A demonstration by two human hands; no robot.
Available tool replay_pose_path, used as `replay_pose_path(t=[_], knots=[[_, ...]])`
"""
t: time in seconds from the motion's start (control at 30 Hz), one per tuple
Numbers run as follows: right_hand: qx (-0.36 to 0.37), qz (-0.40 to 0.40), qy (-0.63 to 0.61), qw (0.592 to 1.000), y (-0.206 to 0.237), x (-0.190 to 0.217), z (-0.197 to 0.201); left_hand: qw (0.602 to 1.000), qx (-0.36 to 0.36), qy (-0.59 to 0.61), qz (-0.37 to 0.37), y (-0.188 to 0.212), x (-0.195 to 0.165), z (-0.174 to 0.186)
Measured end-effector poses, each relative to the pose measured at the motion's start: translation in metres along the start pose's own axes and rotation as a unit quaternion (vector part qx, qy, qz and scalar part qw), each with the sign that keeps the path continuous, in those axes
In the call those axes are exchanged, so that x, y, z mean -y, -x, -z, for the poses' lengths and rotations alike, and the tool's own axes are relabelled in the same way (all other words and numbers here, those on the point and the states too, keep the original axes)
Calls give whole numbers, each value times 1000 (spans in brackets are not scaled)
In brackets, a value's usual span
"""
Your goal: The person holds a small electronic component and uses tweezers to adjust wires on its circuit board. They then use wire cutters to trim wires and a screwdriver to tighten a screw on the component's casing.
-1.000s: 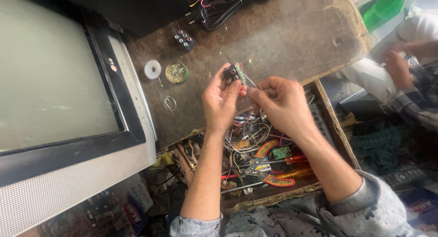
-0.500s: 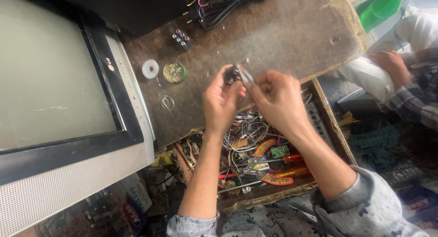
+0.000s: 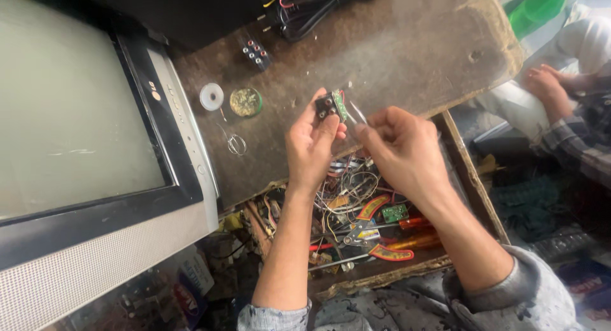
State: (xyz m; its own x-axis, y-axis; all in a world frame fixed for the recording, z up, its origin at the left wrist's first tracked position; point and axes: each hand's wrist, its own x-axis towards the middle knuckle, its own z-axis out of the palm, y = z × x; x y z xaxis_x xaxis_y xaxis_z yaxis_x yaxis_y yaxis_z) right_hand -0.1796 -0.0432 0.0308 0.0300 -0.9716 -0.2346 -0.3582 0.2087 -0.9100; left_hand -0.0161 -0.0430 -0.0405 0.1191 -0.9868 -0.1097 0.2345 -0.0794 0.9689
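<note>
My left hand has its grip closed on a small black connector block with a green circuit board on its side, held above the front edge of the table. My right hand is pinched shut on thin wire leads running to the block.

The table is a worn brown board, scuffed and dusty. On it lie a white solder spool, a round tin, a loose wire coil, a black jack panel and black cables. A television stands at the left. Below the table edge, an open wooden drawer holds tangled wires and red-handled pliers. Another person's hand is at the far right.
</note>
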Motion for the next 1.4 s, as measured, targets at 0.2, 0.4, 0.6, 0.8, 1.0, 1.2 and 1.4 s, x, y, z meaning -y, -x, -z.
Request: replay_pose_path(t=[0.2, 0.4, 0.6, 0.8, 1.0, 1.2, 1.4], knots=[[3, -12, -32, 999, -1, 7, -6, 1000, 7, -1, -7, -1, 3, 2], [1, 0, 7, 1000, -7, 9, -7, 999, 17, -25, -20, 2, 1, 2], [-6, 21, 20, 1000, -17, 7, -10, 998, 18, -58, -26, 3, 1, 2], [-21, 104, -17, 994, -40, 12, -3, 993, 29, -102, -47, 9, 7, 1], [-46, 83, -172, 980, -36, -1, 39, 993, -15, -21, -119, 10, 4, -8], [-1, 25, -176, 984, 5, -25, -2, 916, -76, -259, -297, 32, -18, -23], [41, -63, -343, 936, 4, -29, -15, 895, -9, -303, -327, 52, -53, -23]])
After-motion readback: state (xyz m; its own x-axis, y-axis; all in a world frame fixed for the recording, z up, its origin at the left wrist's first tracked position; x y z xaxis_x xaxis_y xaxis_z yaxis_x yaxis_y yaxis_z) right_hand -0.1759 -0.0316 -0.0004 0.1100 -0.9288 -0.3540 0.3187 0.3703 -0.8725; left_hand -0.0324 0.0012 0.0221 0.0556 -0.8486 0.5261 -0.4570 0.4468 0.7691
